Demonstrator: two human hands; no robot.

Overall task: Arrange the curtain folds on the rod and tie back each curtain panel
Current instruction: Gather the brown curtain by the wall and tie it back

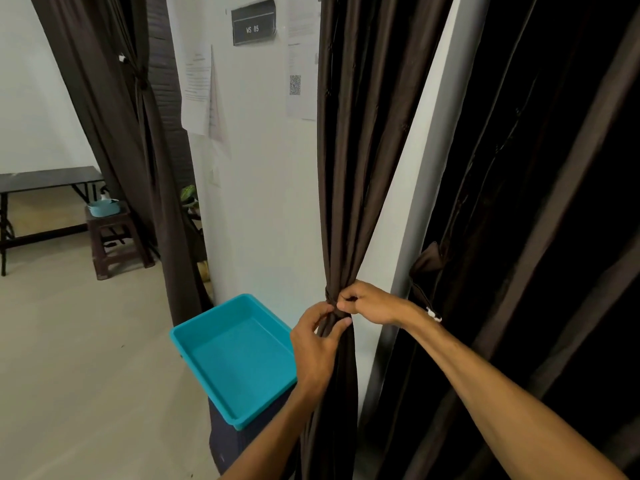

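Presently, tying back is in hand: right of the turquoise plastic tray (211,312), the left hand (317,336) grips the gathered dark brown fabric curtain panel (349,168) below its matching brown tie-back band (330,303), which the right hand (367,303) pinches; fastening it snug plausibly follows.

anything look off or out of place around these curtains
The tieback on the right panel hangs loose, its white clip dangling, so that panel is ungathered. A paper sheet on the wall seems to peel away along its right edge. The left hand grips the middle panel; the right hand pinches its tie.
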